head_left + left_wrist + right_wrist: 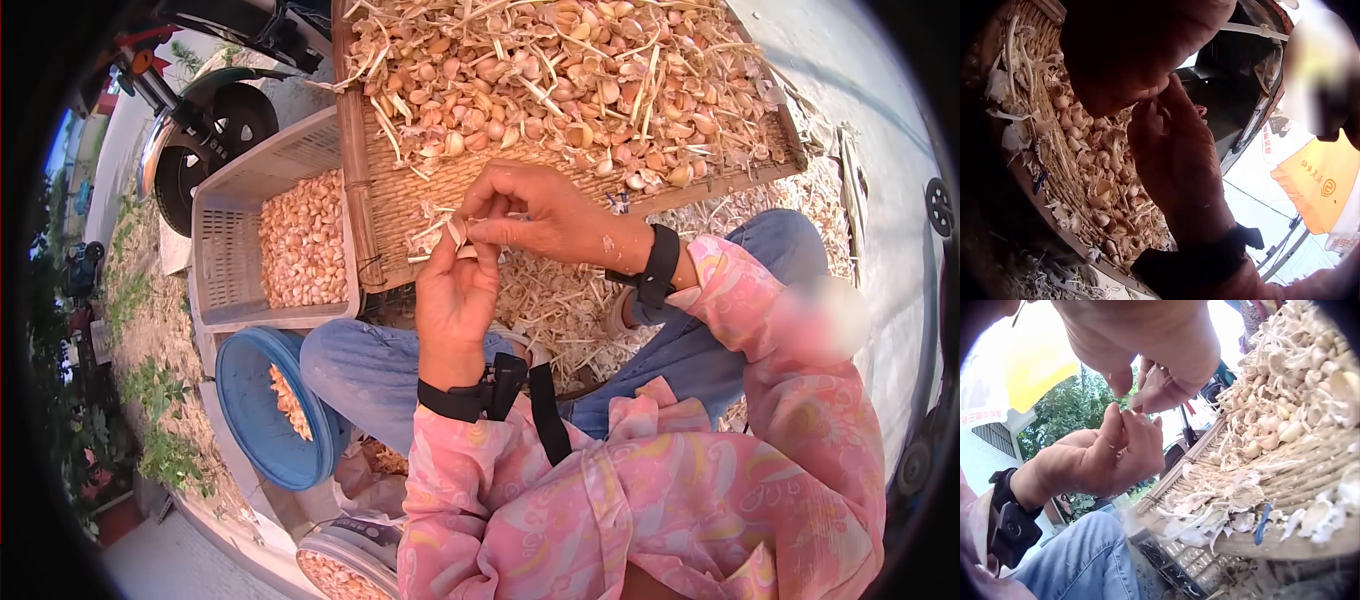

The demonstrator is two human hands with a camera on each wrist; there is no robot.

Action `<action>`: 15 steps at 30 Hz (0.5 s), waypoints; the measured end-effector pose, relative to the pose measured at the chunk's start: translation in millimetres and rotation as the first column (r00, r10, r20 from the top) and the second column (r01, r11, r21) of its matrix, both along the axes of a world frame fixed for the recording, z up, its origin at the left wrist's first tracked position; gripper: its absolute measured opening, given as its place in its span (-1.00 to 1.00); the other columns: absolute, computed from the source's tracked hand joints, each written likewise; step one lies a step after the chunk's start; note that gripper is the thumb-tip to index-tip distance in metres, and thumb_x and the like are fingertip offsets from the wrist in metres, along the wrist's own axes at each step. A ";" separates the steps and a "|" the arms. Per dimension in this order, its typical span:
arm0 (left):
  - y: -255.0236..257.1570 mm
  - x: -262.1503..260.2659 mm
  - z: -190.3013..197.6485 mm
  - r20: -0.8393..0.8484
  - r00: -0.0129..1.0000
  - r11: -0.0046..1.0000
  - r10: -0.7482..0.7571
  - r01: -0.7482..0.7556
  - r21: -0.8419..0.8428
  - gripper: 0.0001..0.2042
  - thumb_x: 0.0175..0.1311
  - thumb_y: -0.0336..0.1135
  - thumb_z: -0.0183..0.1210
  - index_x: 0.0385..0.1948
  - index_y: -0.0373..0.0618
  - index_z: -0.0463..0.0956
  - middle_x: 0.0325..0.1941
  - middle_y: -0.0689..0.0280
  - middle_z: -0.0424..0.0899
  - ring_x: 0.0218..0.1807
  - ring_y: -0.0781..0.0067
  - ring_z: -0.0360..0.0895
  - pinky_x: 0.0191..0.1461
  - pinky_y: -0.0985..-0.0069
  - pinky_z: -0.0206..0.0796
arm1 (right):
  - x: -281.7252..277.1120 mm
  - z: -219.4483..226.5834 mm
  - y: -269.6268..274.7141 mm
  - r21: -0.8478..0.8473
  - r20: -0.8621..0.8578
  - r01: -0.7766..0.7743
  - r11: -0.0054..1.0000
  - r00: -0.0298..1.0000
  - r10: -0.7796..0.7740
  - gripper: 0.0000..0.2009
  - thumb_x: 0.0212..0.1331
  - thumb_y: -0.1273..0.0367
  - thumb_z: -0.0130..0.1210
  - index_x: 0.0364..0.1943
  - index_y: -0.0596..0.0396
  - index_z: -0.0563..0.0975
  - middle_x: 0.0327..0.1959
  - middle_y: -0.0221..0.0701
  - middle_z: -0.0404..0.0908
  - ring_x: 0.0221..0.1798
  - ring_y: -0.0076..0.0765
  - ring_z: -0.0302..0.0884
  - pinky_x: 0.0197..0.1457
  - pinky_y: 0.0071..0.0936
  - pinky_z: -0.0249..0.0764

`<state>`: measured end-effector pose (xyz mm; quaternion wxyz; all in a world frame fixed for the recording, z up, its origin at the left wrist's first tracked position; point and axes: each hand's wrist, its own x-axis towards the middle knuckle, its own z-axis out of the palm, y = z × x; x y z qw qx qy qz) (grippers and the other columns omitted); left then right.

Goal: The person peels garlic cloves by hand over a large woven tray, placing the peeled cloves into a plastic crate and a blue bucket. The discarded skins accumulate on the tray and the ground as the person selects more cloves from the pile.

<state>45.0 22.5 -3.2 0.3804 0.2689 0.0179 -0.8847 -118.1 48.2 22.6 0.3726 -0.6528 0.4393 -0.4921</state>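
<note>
Left grip (pixel 458 305) and right grip (pixel 530 218) pinch pale, curved garlic pieces (pixel 457 232).

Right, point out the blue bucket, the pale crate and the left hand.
Blue bucket (pixel 247 388), head view: inner wall.
Pale crate (pixel 224 258), head view: perforated side wall.
Left hand (pixel 456 308), head view: palm.

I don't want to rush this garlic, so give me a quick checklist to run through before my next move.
1. Left hand has a garlic clove at its fingertips: ok.
2. Right hand is pinching its pale garlic piece: ok.
3. Skin fully off both: cannot tell, they're too small and partly covered by fingers.
4. More garlic to work on: ok, a big heap lies on the woven tray.
5. Tray's near edge free of scraps: not ok, papery skins lie there.
6. Plastic crate beside the tray has room: ok, its walls rise above the cloves.
</note>
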 end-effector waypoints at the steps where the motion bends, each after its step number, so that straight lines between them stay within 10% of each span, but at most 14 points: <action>1: -0.3 -0.4 -0.5 -0.001 1.000 1.000 -0.007 0.007 -0.008 -0.77 0.30 -0.41 -0.02 -0.08 -0.33 0.33 -0.15 0.19 0.47 -0.13 0.40 0.50 -0.23 0.68 0.48 | 0.1 0.5 -0.4 0.009 0.034 0.048 0.999 0.998 -0.048 -0.83 0.03 0.39 0.17 -0.32 0.13 0.47 -0.43 -0.34 0.46 -0.40 -0.35 0.48 -0.36 -0.52 0.38; 7: 13.8 -2.0 5.6 0.286 0.957 0.942 0.040 0.059 -0.330 -0.84 0.26 -0.47 0.03 -0.18 -0.32 0.42 -0.27 0.26 0.53 -0.31 0.54 0.49 -0.30 0.73 0.41 | -1.9 2.0 1.3 -0.090 -0.417 0.018 0.996 0.907 -0.054 -0.80 0.16 0.28 0.03 -0.40 0.14 0.37 -0.51 -0.22 0.44 -0.43 -0.03 0.45 -0.44 -0.26 0.34; 15: 18.0 -3.8 8.0 0.297 0.955 0.938 0.009 0.094 -0.333 -0.82 0.24 -0.47 0.05 -0.17 -0.34 0.45 -0.33 0.26 0.54 -0.35 0.56 0.47 -0.29 0.71 0.37 | 5.1 -11.9 3.4 0.034 -0.363 0.157 0.987 0.922 -0.134 -0.78 0.23 0.28 -0.11 -0.43 0.17 0.34 -0.53 -0.13 0.40 -0.41 0.08 0.38 -0.39 -0.17 0.28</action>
